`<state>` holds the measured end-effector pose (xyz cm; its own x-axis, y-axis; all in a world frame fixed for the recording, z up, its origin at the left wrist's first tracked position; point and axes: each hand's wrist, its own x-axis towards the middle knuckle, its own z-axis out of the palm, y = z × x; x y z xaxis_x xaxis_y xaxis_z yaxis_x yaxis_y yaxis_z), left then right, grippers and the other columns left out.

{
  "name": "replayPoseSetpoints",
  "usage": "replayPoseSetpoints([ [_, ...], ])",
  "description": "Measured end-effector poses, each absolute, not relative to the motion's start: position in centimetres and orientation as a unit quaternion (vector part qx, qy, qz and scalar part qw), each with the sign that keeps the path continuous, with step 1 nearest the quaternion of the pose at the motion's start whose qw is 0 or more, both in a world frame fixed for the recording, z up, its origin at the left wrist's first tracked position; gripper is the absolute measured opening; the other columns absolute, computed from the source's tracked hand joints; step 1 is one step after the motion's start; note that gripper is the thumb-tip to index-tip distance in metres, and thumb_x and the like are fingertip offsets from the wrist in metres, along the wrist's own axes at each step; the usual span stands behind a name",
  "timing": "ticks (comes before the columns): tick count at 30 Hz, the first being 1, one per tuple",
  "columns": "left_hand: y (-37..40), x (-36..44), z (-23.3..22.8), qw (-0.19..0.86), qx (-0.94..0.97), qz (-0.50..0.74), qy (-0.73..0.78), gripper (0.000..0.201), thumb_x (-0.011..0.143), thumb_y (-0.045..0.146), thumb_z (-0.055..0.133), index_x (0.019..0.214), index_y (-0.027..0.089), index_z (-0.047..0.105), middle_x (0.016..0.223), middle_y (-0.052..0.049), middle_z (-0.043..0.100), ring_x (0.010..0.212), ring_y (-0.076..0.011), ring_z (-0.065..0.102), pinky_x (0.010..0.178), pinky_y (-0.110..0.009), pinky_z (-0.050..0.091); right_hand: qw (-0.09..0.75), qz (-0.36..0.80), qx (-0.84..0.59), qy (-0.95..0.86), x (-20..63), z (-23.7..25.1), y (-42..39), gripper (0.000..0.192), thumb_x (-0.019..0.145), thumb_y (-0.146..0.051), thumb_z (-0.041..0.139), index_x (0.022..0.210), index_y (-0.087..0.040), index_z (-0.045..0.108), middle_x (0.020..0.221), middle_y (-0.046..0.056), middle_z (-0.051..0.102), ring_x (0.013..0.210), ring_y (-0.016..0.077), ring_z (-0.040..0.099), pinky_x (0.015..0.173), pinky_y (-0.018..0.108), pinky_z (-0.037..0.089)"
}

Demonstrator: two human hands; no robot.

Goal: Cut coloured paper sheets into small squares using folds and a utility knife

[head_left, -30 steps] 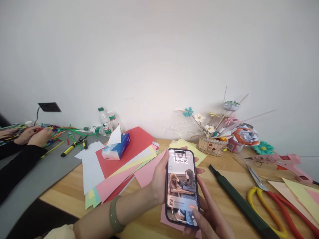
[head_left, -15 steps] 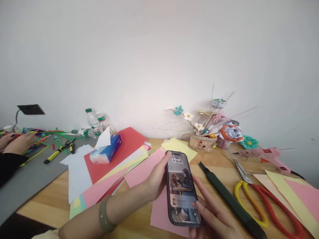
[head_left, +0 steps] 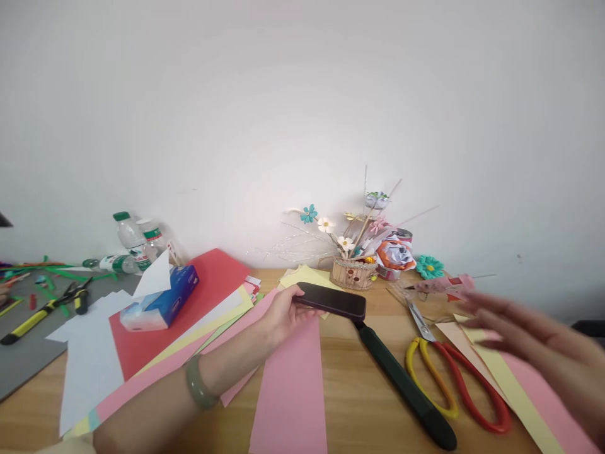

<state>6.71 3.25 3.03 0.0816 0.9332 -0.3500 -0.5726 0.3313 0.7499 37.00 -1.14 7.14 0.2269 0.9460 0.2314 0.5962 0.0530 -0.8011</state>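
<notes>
My left hand grips a smartphone by its left end; the phone lies sideways with a dark screen, above the pink paper. My right hand, blurred by motion, has its fingers stretched out and holds nothing. It hovers over yellow and pink sheets at the right, near the pink glue gun. Between my hands lie scissors with one yellow and one red handle, and a long dark green tool whose kind I cannot make out.
At the back stands a small basket of handmade flowers, with a teal flower beside it. To the left are a tissue box, red paper, plastic bottles and yellow-black pliers on a grey mat.
The phone has turned from upright to sideways, and its lit screen has gone dark. My right hand has left it and moved right. The view has shifted right.
</notes>
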Motion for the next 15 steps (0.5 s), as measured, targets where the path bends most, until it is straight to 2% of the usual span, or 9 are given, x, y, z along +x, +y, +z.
replayPoseSetpoints([
  [1, 3.5, 7.3, 3.1, 0.709, 0.211, 0.536, 0.407, 0.012, 0.076, 0.007, 0.046, 0.076, 0.011, 0.057, 0.067, -0.007, 0.063, 0.056, -0.0143, 0.061, 0.060, -0.024, 0.051, 0.403, 0.141, -0.680, -0.595, 38.0, 8.2, 0.2, 0.044, 0.073, -0.063, 0.048, 0.103, -0.034, 0.062, 0.107, 0.002, 0.067, 0.095, 0.0250, 0.062, 0.080, 0.039, 0.051],
  [3, 3.8, 8.7, 3.1, 0.721, 0.195, 0.534, 0.397, 0.013, 0.076, 0.005, 0.045, 0.079, 0.010, 0.057, 0.069, -0.008, 0.063, 0.059, -0.0157, 0.063, 0.061, -0.025, 0.053, 0.371, 0.109, -0.693, -0.608, 39.1, 10.1, 3.4, 0.033, 0.082, -0.047, 0.050, 0.110, -0.031, 0.058, 0.113, 0.003, 0.063, 0.103, 0.0216, 0.057, 0.091, 0.038, 0.044],
  [5, 4.0, 10.2, 3.0, 0.728, 0.170, 0.531, 0.398, 0.014, 0.077, 0.003, 0.044, 0.082, 0.010, 0.055, 0.071, -0.009, 0.062, 0.063, -0.0167, 0.065, 0.061, -0.025, 0.055, 0.320, 0.098, -0.703, -0.627, 39.0, 11.3, 6.9, 0.030, 0.085, -0.036, 0.054, 0.112, -0.023, 0.056, 0.110, 0.007, 0.062, 0.100, 0.0204, 0.057, 0.091, 0.042, 0.043],
  [9, 4.6, 12.7, 2.8, 0.732, 0.117, 0.521, 0.424, 0.020, 0.077, -0.002, 0.042, 0.092, 0.007, 0.052, 0.076, -0.011, 0.062, 0.068, -0.0179, 0.066, 0.056, -0.021, 0.056, 0.245, 0.108, -0.707, -0.654, 37.0, 11.1, 13.2, 0.035, 0.087, -0.037, 0.054, 0.117, -0.019, 0.053, 0.120, 0.008, 0.054, 0.100, 0.0202, 0.055, 0.083, 0.043, 0.047],
  [15, 6.4, 13.7, 2.1, 0.731, 0.079, 0.516, 0.439, 0.030, 0.075, -0.006, 0.041, 0.102, 0.005, 0.050, 0.087, -0.013, 0.060, 0.081, -0.0219, 0.067, 0.050, -0.017, 0.055, 0.220, 0.157, -0.715, -0.645, 34.9, 9.2, 17.2, 0.036, 0.087, -0.037, 0.055, 0.117, -0.019, 0.052, 0.118, 0.008, 0.055, 0.098, 0.0201, 0.056, 0.080, 0.042, 0.049],
])
